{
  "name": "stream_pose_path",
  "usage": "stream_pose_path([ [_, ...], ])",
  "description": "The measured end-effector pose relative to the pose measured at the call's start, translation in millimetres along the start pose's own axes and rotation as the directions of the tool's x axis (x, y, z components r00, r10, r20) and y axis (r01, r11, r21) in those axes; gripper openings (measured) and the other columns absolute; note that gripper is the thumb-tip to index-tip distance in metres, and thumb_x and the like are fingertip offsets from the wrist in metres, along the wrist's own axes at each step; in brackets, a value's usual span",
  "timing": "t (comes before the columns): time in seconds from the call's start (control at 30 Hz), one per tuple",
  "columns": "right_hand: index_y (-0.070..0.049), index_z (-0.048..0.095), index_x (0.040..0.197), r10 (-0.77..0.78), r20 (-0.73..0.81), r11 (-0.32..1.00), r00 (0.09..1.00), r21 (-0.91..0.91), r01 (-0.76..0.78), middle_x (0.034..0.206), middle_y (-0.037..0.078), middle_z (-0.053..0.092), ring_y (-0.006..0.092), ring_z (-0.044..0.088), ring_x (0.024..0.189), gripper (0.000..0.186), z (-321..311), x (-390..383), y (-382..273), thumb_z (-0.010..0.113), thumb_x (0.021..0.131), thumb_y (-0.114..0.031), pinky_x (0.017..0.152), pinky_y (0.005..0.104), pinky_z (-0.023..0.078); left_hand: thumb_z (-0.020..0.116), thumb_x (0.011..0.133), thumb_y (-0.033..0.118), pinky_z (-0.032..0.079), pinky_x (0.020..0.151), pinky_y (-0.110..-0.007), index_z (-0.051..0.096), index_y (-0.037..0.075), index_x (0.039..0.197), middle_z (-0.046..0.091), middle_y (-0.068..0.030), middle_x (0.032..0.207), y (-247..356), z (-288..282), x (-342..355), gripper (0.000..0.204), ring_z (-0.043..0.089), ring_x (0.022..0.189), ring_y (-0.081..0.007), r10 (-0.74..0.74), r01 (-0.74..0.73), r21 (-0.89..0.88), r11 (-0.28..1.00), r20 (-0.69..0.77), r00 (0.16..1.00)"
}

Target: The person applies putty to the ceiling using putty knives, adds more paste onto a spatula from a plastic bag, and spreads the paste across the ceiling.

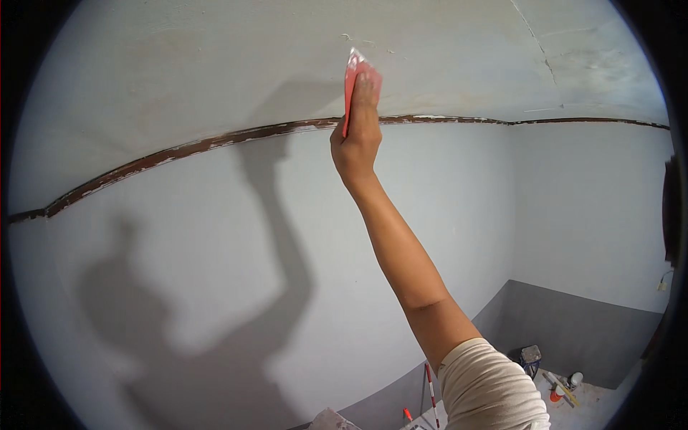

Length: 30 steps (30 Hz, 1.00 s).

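Note:
My right arm reaches up from the lower edge, and my right hand (357,143) is closed around a red putty spreader (350,93). Whitish material coats the pointed upper end of the spreader. That end is at the pale ceiling (215,57); whether it touches cannot be made out. A few small raised flakes or smears (367,42) mark the ceiling just beyond the tip. Behind my wrist runs a dark brown trim strip (251,134), spotted with white, where ceiling meets wall. My left hand is out of sight.
A light wall (430,215) with a grey lower band (573,322) meets another at the right corner. My shadow falls across the left wall. Low at right are a dark bucket-like container (529,358), a white-topped can (575,380) and a yellowish stick (562,389). A red-and-white pole (431,394) stands near my sleeve.

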State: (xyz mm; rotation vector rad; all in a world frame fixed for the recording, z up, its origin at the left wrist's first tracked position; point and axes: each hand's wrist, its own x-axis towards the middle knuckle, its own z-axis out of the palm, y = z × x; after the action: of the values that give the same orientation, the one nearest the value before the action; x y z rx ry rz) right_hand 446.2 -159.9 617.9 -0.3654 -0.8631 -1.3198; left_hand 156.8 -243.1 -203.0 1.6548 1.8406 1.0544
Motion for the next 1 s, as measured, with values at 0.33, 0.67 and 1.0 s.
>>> stream_pose_path([
  [0.33, -0.005, 0.045, 0.154, -0.079, 0.107, 0.974, 0.991, -0.202, 0.1, 0.157, 0.015, 0.048, 0.0435, 0.037, 0.149, 0.078, 12, 17, 1, 0.065, 0.079, 0.011, 0.121, 0.0614, 0.025, 0.071, 0.094, 0.046, 0.032, 0.119, -0.049, 0.031, -0.006, 0.156, 0.042, -0.0293, 0.155, 1, 0, 1, 0.09, 0.043, 0.141, -0.0441, -0.008, 0.008, -0.001, 1.0, 0.008, 1.0],
  [0.67, -0.005, 0.047, 0.153, 0.0, -0.055, 0.999, 0.998, -0.047, -0.003, 0.157, 0.014, 0.049, 0.0391, 0.036, 0.151, 0.087, 13, 30, -13, 0.054, 0.07, 0.022, 0.123, 0.0579, 0.023, 0.07, 0.094, 0.047, 0.031, 0.119, -0.05, 0.031, -0.006, 0.156, 0.042, -0.0295, 0.156, -1, -5, 1, 0.091, 0.042, 0.142, -0.0446, -0.023, 0.023, 0.001, 1.0, 0.003, 1.0],
  [1.0, -0.002, 0.049, 0.151, 0.022, 0.088, 0.998, 0.996, 0.062, -0.027, 0.155, 0.016, 0.051, 0.0391, 0.038, 0.15, 0.084, -4, 3, 10, 0.056, 0.071, 0.02, 0.121, 0.0602, 0.025, 0.07, 0.093, 0.048, 0.031, 0.119, -0.05, 0.031, -0.006, 0.156, 0.041, -0.0297, 0.156, -1, -7, -2, 0.092, 0.042, 0.142, -0.045, -0.027, 0.027, -0.003, 1.0, 0.006, 1.0],
])
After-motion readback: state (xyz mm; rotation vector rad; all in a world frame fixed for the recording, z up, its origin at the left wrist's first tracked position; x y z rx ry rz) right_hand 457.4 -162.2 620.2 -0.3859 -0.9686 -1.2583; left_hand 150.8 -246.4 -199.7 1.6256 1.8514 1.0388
